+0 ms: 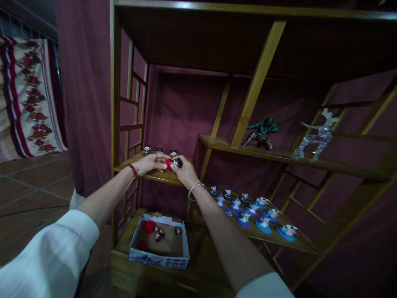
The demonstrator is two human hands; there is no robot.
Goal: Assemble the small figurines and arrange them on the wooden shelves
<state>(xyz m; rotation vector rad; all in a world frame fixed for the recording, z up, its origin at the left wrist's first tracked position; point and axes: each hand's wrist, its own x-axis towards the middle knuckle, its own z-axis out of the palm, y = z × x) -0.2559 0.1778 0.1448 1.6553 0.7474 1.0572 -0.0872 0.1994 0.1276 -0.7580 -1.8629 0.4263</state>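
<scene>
My left hand (154,163) pinches a round red base (168,165) above the front of the small left shelf (161,176). Beside it, my right hand (186,170) grips a small dark-haired figurine (177,162) against that base; whether the two are joined I cannot tell. Behind my hands, similar figurines (147,149) stand in a row on the same shelf. Below, an open cardboard box (159,260) holds more figurine pieces (159,234) and red discs (149,227).
To the right, several blue and purple figurines (244,218) fill a lower shelf. Above them stand a green-caped figure (263,132) and a clear deer ornament (318,138). A wooden upright (257,82) divides the shelving. A maroon curtain (85,95) hangs at the left.
</scene>
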